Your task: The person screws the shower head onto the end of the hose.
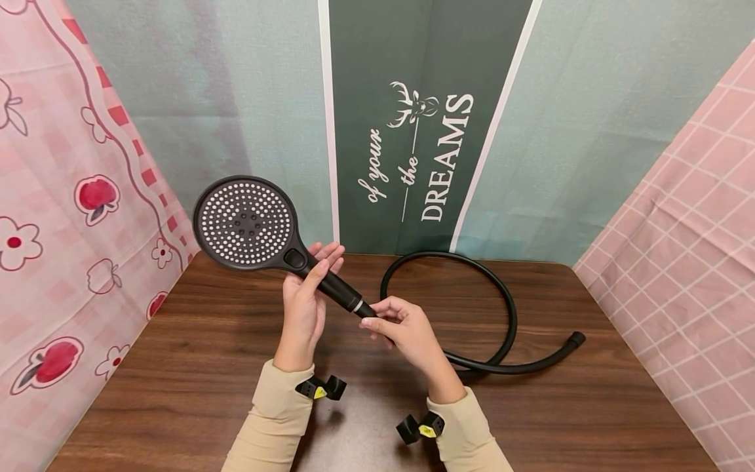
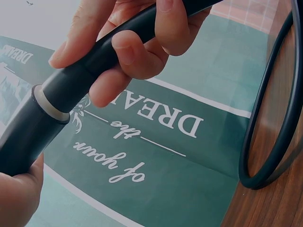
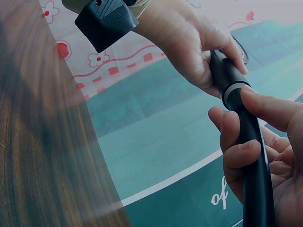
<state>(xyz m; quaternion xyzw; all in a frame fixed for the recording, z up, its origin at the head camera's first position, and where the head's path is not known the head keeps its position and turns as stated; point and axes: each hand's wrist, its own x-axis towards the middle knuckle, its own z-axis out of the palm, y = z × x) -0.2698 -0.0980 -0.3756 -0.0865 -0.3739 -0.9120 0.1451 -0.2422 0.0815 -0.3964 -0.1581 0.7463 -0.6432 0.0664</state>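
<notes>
Hanging at far left, a pink fruit-print cloth (image 1: pixel 97 196) borders the desk (image 1: pixel 194 380). Next comes the shower head (image 1: pixel 244 223), held above the desk, its nozzle face up and to the left of the left hand (image 1: pixel 307 295). Its handle (image 1: pixel 337 288) slants down to the right across that hand, which grips it with the thumb over the front and the fingers behind. By a pale ring (image 2: pixel 51 106) at the handle's lower end, the right hand (image 1: pixel 407 328) holds the hose (image 1: pixel 512 314) between thumb and curled fingers; whether the joint is fastened cannot be told. The hose loops across the desk, its free end at right, well apart from both hands. A pink grid cloth (image 1: pixel 702 216) hangs at far right.
</notes>
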